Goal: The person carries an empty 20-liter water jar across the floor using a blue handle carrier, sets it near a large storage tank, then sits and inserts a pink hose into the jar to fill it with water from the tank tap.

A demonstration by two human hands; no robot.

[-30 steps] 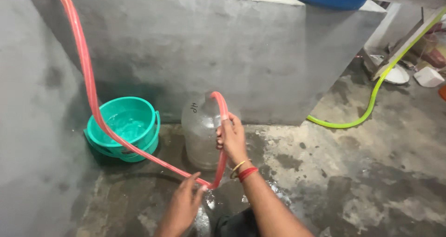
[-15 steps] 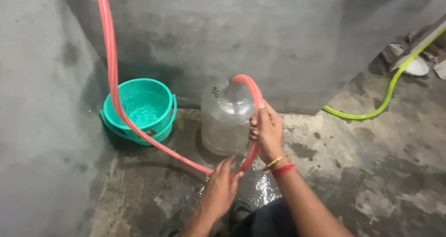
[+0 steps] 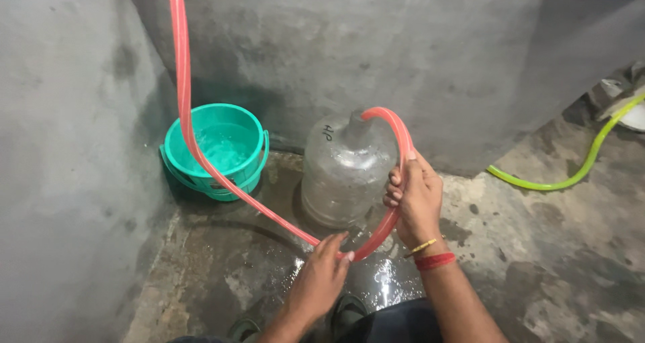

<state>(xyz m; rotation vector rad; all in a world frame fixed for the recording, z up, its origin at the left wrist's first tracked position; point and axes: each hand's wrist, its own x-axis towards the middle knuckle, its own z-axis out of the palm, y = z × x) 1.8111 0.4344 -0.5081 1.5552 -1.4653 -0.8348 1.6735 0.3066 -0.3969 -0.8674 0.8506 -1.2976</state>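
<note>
A clear plastic water jug point(image 3: 346, 172) stands upright on the wet concrete floor. A red hose point(image 3: 181, 94) drops from the top left, sweeps low across the floor and arcs up so its end meets the jug's neck. My right hand point(image 3: 415, 198) grips the rising arc of the hose just right of the jug. My left hand point(image 3: 321, 276) touches the hose at its lowest bend, with its fingers laid on it, in front of the jug.
A teal bucket point(image 3: 176, 160) holding water sits in the corner left of the jug. Grey concrete walls point(image 3: 60, 155) close in on the left and behind. A green hose point(image 3: 571, 175) trails over the floor at right. Water pools near my feet.
The view has shifted so jug and bucket sit further right and nearer. Both hands stay on the red hose, whose end remains at the jug's neck.
</note>
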